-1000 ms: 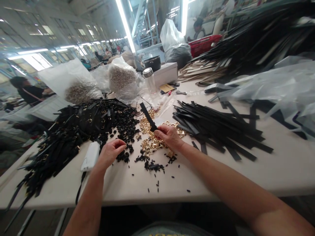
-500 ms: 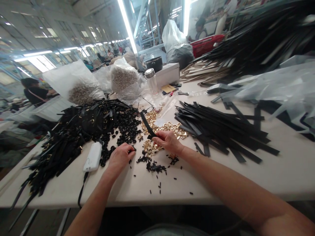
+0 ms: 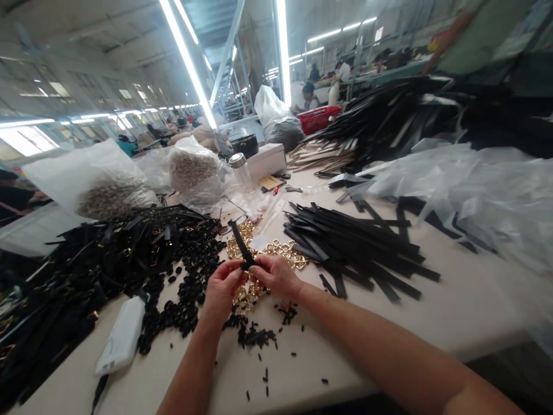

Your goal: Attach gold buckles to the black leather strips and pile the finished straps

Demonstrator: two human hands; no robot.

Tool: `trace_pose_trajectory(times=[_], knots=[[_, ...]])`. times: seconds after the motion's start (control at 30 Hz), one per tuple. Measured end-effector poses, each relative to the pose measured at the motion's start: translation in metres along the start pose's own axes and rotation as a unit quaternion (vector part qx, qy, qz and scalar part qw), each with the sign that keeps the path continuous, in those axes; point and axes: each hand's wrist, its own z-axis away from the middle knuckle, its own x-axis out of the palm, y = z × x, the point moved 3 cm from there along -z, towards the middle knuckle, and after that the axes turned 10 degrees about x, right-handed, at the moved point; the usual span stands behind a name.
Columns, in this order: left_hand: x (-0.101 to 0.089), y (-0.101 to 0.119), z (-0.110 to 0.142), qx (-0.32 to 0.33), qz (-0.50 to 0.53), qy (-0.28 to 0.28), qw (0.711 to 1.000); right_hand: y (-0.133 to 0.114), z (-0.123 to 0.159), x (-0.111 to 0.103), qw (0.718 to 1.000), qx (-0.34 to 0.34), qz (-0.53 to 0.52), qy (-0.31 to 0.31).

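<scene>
My right hand [image 3: 276,276] pinches a short black strap [image 3: 240,239] near its lower end, and the strap's free end points up and away. Close against it, my left hand [image 3: 225,282] has its thumb and fingers pressed together at the strap's lower end. A dark bit shows at those fingertips, too small to make out. Gold-coloured metal buckles [image 3: 280,249] lie in a pile behind and below both hands. Small black pieces [image 3: 254,335] are scattered on the table just in front of them.
Left of my hands lie black round parts [image 3: 190,282], a heap of buckled straps [image 3: 108,248] and a white power bank [image 3: 121,334] with a cable. Loose black strips [image 3: 345,242] lie at right. Farther back stand a clear bottle [image 3: 240,172] and filled plastic bags [image 3: 194,167].
My left hand has moved from the small black parts up to the strap in my right hand, so both hands now meet there. The camera view has turned to the right.
</scene>
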Motion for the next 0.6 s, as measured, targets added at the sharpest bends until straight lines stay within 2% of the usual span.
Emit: trace_pose_trajectory(times=[0.1,0.23,0.37,0.6], knots=[[0.000,-0.008,0.003,-0.008,0.006,-0.035,0.999,0.000,0.000,0.000,1.000,0.000,0.019,0.005],[-0.006,-0.005,0.003,0.028,-0.068,-0.081,0.994,-0.002,0.000,0.001,1.000,0.004,0.019,-0.003],[-0.011,-0.003,0.002,0.046,-0.126,-0.055,0.989,-0.004,0.000,-0.002,1.000,0.001,0.008,0.005],[-0.008,-0.006,0.003,0.015,-0.086,-0.023,0.996,-0.005,0.000,-0.006,0.995,-0.020,0.084,0.055]])
